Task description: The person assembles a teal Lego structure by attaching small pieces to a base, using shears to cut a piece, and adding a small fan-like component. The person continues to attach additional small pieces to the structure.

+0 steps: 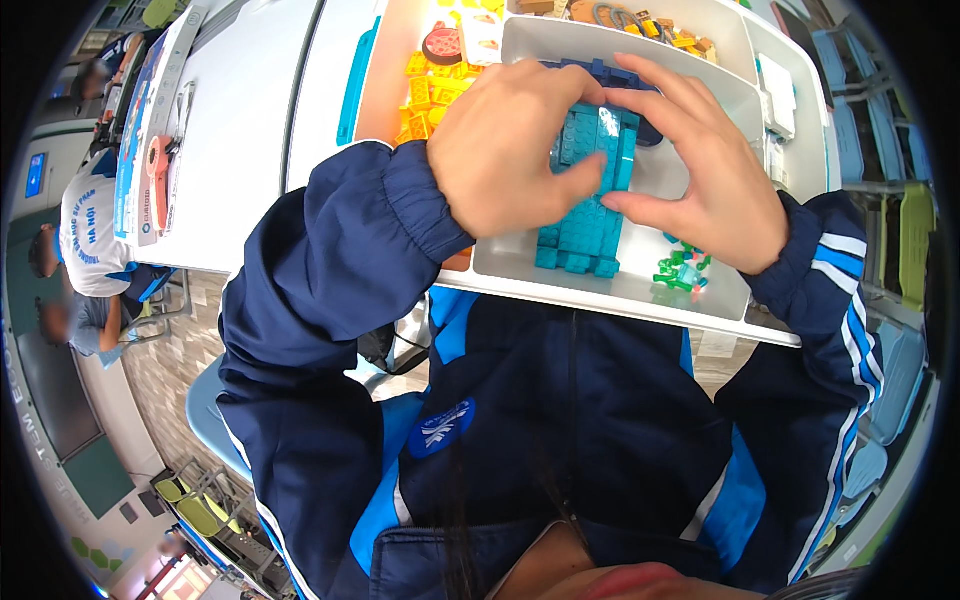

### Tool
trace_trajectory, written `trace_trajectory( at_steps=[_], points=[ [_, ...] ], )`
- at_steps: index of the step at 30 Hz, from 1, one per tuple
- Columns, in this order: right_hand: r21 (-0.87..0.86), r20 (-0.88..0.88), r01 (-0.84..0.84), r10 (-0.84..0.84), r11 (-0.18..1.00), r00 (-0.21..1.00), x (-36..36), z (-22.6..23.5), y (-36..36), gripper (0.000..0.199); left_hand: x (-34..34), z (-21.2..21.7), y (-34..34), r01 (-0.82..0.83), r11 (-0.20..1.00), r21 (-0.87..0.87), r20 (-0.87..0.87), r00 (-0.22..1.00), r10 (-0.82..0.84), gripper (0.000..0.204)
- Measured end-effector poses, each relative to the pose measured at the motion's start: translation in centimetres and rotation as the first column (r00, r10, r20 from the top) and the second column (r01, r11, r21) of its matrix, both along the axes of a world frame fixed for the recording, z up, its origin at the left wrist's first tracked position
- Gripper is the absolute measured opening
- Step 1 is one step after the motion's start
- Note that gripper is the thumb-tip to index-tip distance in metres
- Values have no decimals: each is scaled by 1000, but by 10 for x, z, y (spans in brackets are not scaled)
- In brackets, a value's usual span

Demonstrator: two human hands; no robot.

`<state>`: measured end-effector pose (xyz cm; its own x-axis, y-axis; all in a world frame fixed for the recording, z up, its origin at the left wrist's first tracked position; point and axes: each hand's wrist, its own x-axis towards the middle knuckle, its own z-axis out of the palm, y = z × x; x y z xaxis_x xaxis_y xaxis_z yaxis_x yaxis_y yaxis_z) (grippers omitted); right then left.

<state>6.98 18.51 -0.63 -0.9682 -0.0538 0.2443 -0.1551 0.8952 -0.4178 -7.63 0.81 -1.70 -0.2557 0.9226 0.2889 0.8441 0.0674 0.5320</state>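
A stack of teal toy building bricks [580, 235] lies lengthwise in the middle compartment of a white sorting tray [640, 305]. My left hand [520, 145] curls over its left side, with the thumb across the studs and the index finger bent at the far end. From the other side my right hand [705, 160] arches round it, thumb at the right edge and index fingertip at the far end, near the left one. Behind the fingers, dark blue pieces [650, 133] show only in part. Small translucent green pieces [682, 270] lie in the tray below my right hand.
Yellow bricks [428, 100] and a red wheel [443, 45] fill the left compartment. Brown and orange pieces [655, 28] lie in the far one. A white block [776, 95] sits at the right. On the table's left lies a box [150, 130] with a pink tool [158, 170].
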Motion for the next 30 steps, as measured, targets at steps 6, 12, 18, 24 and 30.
trace_trajectory(
  at_steps=[6,12,18,24,30],
  points=[
    [15,-28,-1,1,1000,1000,2,-3,-2,61,-4,2,-6,132,990,-55,-65,989,-136,75],
    [89,-47,-38,42,995,998,3,-2,-5,58,-7,-2,-8,132,990,-55,-77,988,-136,79],
    [83,-1,-16,16,996,1000,7,4,-5,60,-8,-4,-6,143,988,-65,-96,984,-148,80],
    [-120,18,39,-37,992,999,9,5,-4,75,-8,-1,-6,142,989,-53,-36,989,-144,84],
    [-538,318,249,-80,806,945,11,10,-6,94,-4,1,-8,173,985,-9,0,985,-173,87]
  ],
)
